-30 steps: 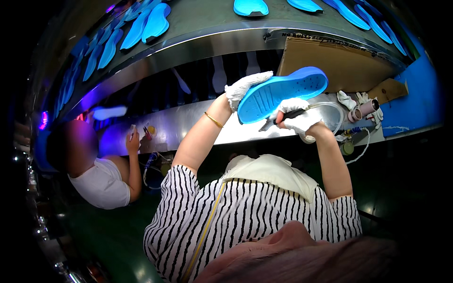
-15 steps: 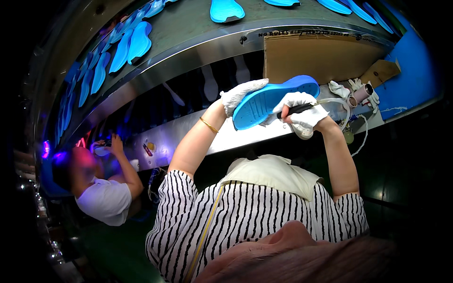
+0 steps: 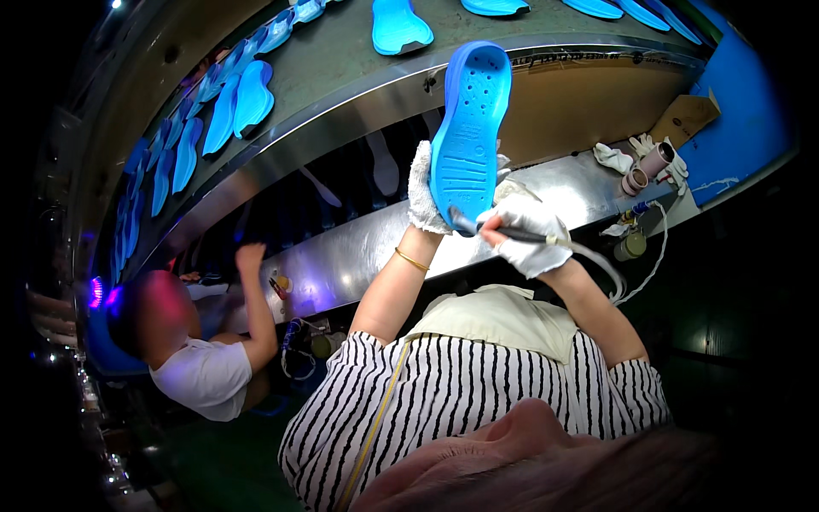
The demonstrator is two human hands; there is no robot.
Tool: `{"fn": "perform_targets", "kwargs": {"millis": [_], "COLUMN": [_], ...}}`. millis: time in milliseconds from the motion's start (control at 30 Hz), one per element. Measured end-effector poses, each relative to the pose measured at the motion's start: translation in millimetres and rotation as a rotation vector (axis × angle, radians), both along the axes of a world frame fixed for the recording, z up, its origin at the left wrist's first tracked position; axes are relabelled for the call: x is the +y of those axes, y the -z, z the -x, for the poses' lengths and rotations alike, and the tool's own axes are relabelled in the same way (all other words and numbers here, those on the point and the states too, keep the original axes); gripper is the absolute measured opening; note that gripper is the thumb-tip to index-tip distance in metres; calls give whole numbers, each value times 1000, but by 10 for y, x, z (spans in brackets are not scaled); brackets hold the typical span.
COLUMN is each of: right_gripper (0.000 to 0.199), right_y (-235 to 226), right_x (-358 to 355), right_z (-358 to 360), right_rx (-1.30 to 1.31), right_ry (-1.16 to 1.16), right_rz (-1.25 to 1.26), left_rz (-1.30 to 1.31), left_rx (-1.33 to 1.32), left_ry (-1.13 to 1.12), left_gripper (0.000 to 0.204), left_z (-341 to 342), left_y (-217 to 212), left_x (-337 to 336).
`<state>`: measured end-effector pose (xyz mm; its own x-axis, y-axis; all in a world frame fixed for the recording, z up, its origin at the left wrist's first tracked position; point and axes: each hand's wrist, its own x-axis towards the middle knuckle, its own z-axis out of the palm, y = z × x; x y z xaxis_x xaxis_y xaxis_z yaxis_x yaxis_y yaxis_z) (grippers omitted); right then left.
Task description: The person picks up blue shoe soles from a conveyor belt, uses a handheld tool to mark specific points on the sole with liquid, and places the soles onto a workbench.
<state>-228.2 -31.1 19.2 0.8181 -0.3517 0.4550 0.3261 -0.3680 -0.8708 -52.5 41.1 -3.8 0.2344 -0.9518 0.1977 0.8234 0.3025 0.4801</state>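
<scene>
Above the steel bench edge (image 3: 589, 183), your left hand (image 3: 424, 192) is gripping the blue sole (image 3: 467, 128); your right hand (image 3: 527, 235) is clasping the corded tool (image 3: 503, 230).

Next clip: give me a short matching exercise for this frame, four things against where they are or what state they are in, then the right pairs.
Things:
1. blue shoe sole
2. dark pen-like tool
3. row of blue soles
4. cardboard tubes

Places or states:
A. lying on the steel bench, right side
B. gripped in the gloved right hand, tip at the sole's lower end
C. held upright in the gloved left hand
D. lying on the grey conveyor above the bench

Pairs: 1-C, 2-B, 3-D, 4-A
</scene>
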Motion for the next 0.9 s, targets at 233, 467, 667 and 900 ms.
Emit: {"fn": "perform_targets", "kwargs": {"millis": [233, 467, 667, 900], "right_gripper": [4, 9, 7, 16], "right_y": [-141, -82, -168, -167], "right_x": [-170, 88, -229, -46], "right_z": [-35, -41, -174, -201], "right_rx": [24, -167, -216, -269], "right_ry": [-58, -13, 201, 13], "right_rz": [-224, 127, -45, 270], "left_rz": [-86, -21, -90, 37], "left_rx": [-36, 125, 213, 230], "left_ry": [-12, 19, -2, 58], "left_gripper": [89, 88, 73, 77], "left_z": [72, 141, 180, 139], "left_y": [25, 180, 347, 532], "left_x": [69, 24, 120, 24]}}
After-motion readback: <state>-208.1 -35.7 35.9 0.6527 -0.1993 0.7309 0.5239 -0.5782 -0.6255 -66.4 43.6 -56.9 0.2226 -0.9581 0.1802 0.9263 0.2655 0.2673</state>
